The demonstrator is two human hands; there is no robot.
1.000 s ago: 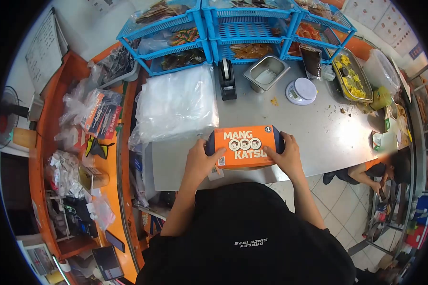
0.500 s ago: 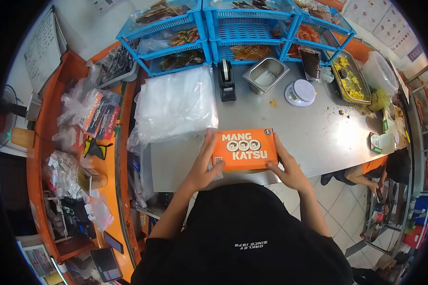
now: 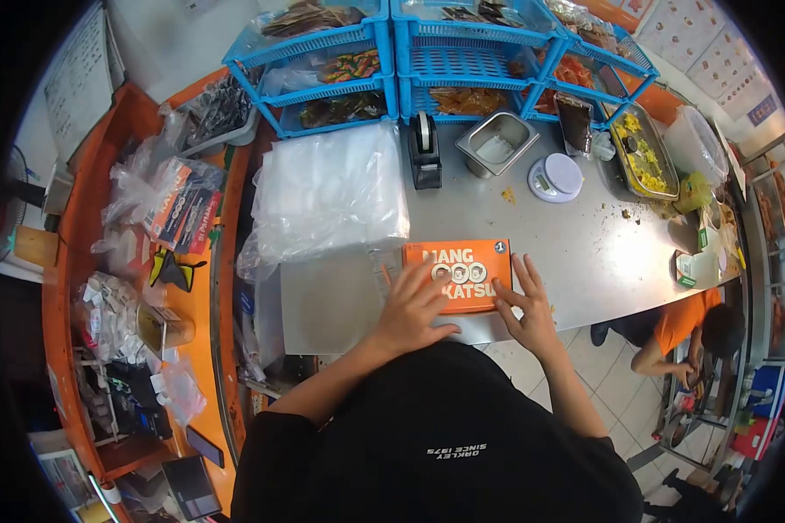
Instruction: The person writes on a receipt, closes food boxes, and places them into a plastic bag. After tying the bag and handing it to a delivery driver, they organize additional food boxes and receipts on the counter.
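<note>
An orange takeout box [image 3: 484,254] with white lettering lies closed, its printed lid facing up, at the front edge of the steel table. My left hand [image 3: 414,307] is laid over the box's left front corner, fingers spread and reaching across the lid. At the right end, my right hand [image 3: 528,305] touches the box's edge with its fingers apart. To the left behind the box lies a stack of clear plastic bags [image 3: 331,187]. A black tape dispenser [image 3: 425,157] stands beside the stack.
Blue tiered baskets [image 3: 471,61] stand at the back. Along the table are a steel pan [image 3: 497,144], a kitchen scale [image 3: 556,178] and a tray of yellow food [image 3: 644,161]. Shelving with an orange counter [image 3: 208,349] runs along the left. Another person [image 3: 685,331] crouches at lower right.
My left hand has moved from the box's left side onto its lid. My right hand's fingers have spread. The box appears slightly farther right in view.
</note>
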